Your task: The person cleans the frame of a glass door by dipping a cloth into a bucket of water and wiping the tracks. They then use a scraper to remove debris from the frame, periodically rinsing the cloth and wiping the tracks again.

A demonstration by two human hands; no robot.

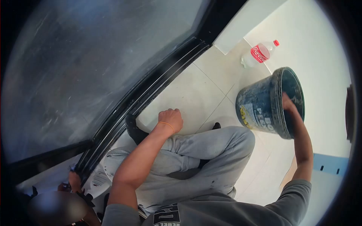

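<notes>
My left hand [171,118], with a thin orange band at the wrist, is curled into a fist in front of my crossed legs. Its palm side is turned away, so what it holds, if anything, is hidden. My right hand [288,102] reaches into the mouth of a dark, stained bucket [260,103], which leans over on the tiled floor with its opening toward the right. The bucket's rim and inside shadow hide the fingers. White and yellow print shows on the bucket's side.
Beyond the bucket is a Coca-Cola bottle [260,52] with a red cap. Black sliding-door tracks [151,94] run diagonally beside a large glass pane [94,56]. At lower left, another person's hand [74,181] is near the track. A blue object [331,164] lies at right.
</notes>
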